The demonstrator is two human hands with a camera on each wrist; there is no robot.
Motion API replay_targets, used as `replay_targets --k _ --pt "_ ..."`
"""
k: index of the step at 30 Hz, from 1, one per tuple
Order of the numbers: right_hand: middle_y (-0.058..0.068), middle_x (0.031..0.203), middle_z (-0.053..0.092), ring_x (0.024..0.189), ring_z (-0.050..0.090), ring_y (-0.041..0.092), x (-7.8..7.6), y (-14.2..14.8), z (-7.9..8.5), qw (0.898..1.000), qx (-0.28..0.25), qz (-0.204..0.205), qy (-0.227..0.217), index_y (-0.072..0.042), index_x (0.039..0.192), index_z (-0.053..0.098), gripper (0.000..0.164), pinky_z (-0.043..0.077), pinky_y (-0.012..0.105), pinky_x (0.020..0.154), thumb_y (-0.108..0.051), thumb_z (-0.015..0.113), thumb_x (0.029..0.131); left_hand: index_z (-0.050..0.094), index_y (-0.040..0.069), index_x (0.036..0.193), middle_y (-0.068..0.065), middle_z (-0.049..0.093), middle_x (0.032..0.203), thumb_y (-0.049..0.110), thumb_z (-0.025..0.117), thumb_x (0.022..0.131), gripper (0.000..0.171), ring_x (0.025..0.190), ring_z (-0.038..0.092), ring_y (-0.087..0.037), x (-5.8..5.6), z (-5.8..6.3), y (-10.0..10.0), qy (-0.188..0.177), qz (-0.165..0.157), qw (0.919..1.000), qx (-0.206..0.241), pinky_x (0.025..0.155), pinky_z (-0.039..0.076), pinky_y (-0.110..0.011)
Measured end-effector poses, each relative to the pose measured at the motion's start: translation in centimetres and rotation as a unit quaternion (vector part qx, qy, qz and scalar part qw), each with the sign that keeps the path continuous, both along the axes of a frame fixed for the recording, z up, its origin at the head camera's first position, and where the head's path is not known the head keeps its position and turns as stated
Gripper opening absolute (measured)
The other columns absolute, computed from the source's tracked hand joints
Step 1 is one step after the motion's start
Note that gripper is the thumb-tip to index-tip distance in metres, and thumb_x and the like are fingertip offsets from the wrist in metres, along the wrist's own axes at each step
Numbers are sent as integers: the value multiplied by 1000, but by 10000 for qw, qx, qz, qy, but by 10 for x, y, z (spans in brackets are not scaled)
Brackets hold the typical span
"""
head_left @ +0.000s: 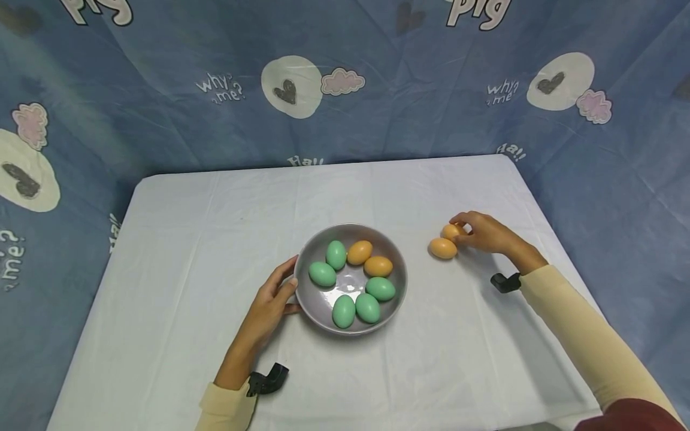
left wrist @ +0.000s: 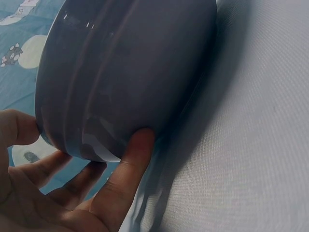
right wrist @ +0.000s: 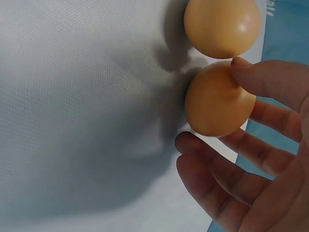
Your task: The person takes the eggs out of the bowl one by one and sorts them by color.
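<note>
Left of centre on the table, my left hand (head_left: 268, 301) holds the side of a round grey bowl (head_left: 315, 300), thumb at the rim and fingers spread against the wall. In the left wrist view one fingertip presses low on the bowl (left wrist: 130, 72). Inside lie several green eggs (head_left: 321, 274) and two orange eggs (head_left: 359, 252). To the right, my right hand (head_left: 487, 233) pinches an orange egg (right wrist: 217, 101) between thumb and fingers, close to the cloth. A second orange egg (head_left: 443, 248) lies beside it on the cloth.
A white cloth (head_left: 215, 221) covers the table. Behind and at both sides hangs a blue printed curtain (head_left: 172, 131). Black wrist cameras (head_left: 268, 379) sit on both wrists, and a dark red item (head_left: 628, 416) shows at the bottom right.
</note>
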State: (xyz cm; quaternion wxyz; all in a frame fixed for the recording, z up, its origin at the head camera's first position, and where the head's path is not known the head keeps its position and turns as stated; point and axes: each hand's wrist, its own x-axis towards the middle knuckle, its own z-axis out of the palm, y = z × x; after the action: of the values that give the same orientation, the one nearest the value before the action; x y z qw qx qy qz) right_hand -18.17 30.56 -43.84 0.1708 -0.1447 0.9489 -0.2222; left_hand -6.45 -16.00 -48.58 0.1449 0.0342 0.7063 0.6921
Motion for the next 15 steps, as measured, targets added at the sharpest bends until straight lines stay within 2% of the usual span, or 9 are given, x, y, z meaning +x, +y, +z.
replay_targets --k 8,15 --pt "28 127 59 109 63 42 3 -1 7 9998 24 -90 -147 3 136 54 52 55 54 90 -20 72 93 34 22 156 -10 34 160 26 47 107 51 134 46 -35 0 0 0 -9 -32 10000 18 81 62 -31" --pt "26 130 57 110 63 41 5 -3 12 9998 16 -84 -174 2 136 54 51 56 50 87 -20 71 93 33 22 156 -9 34 160 26 48 107 51 135 46 -34 1 0 -1 0 -53 9999 85 81 62 -32"
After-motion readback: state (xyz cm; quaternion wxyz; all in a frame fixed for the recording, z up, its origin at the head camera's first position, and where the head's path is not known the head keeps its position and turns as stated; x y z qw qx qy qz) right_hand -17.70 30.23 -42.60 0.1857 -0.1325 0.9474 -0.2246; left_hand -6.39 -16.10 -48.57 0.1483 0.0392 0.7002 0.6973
